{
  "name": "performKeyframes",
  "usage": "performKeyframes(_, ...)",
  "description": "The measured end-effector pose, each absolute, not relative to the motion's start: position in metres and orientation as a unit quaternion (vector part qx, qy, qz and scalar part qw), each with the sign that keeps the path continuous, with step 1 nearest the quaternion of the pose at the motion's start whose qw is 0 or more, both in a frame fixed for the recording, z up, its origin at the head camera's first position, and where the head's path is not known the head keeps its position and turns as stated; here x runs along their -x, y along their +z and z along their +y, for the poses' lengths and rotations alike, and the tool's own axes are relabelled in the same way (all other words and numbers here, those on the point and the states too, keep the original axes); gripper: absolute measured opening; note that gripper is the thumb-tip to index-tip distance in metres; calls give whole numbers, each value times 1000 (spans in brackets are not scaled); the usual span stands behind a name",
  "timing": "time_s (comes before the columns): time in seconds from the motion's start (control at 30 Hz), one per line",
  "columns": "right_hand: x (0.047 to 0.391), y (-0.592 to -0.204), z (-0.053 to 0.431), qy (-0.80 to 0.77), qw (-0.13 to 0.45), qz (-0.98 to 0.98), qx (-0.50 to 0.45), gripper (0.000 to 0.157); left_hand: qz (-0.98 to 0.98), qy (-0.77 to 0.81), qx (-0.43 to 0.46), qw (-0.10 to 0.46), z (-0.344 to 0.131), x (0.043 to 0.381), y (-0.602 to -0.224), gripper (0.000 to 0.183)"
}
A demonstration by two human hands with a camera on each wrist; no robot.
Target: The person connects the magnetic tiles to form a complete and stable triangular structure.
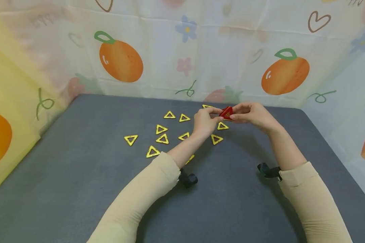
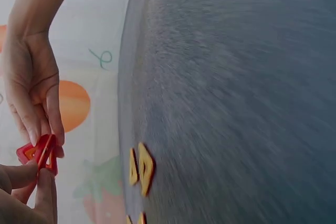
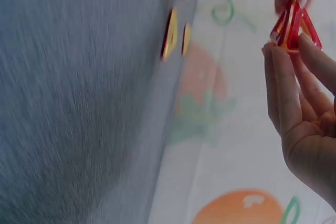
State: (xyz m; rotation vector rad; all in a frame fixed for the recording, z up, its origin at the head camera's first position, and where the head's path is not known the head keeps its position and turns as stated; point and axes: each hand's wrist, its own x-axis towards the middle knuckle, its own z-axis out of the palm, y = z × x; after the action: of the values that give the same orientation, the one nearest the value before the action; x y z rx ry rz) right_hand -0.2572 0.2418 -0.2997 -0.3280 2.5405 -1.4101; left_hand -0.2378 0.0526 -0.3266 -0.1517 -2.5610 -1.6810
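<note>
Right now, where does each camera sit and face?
Head: worn there, facing forward and down at the dark-grey table, yellow hollow triangles; left hand, right hand, both forearms show.
Left wrist: on that wrist, facing red hollow triangles and fruit-print cloth; both hands show.
Right wrist: on that wrist, facing the same things; both hands show.
Shared: both wrist views show red and yellow triangles.

Dark grey tabletop (image 1: pixel 79 195); pale cloth backdrop (image 1: pixel 158 67) behind, printed with oranges (image 1: pixel 121 61).
</note>
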Motion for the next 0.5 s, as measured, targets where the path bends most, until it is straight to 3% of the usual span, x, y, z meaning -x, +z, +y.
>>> performKeyframes(0.23,287,-307,274,-482,107,863,102,43,-825,-564,16,44,96,263,-332,27)
performKeyframes(0.5,301,-326,303,-480,92,870,64,45,-822,-561,57,-74,125,272,-345,56)
